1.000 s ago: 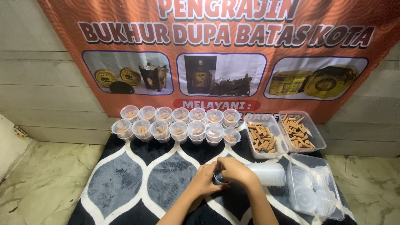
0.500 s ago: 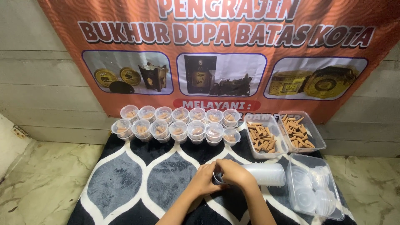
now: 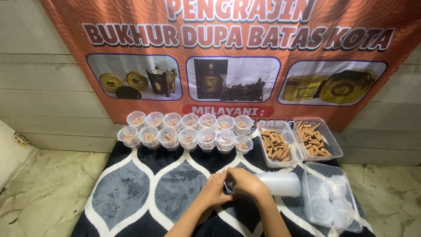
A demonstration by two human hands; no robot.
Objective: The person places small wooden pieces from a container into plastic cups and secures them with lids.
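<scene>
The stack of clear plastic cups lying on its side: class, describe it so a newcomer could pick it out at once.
Start at the patterned rug below the orange banner. Near its right side, beside the box of lids, lies the stack of clear cups, with both hands at its open end. Unlike the small filled cups standing in rows, it is empty and tipped sideways.

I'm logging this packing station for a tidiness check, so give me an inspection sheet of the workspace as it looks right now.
Surface: black, grey and white patterned rug on a marbled floor.
Job's things: stack of clear plastic cups lying on its side; both hands meet at its open end.
Clutter: two rows of small filled cups; two clear trays of brown cones; clear tray of lids.
Grippers: left hand and right hand close together on the stack's end; exact grip hidden.
Cables: nothing seen.
Surroundings: orange banner on a pale plank wall.
</scene>
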